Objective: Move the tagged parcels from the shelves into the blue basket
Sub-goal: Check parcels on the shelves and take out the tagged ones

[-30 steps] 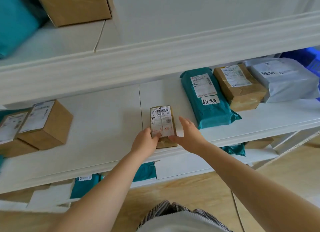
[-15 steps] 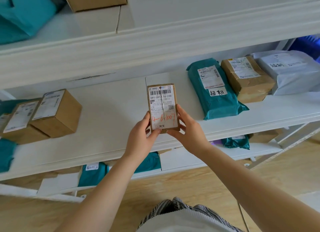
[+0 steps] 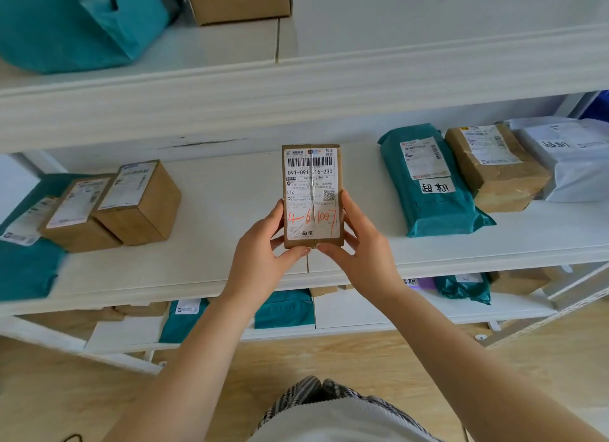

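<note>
Both hands are gripping it now: the left hand [image 3: 263,243] and right hand [image 3: 359,247] are pinching the small flat brown labelled cardboard parcel [image 3: 312,194] upright between them, thumbs curled under its bottom edge.

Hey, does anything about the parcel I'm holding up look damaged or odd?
Yes. The small brown cardboard parcel, gripped by the left hand and right hand, has a white shipping label split by a vertical crease or tear down its middle, running through the barcode and the red handwriting. The cardboard itself looks intact.
</note>
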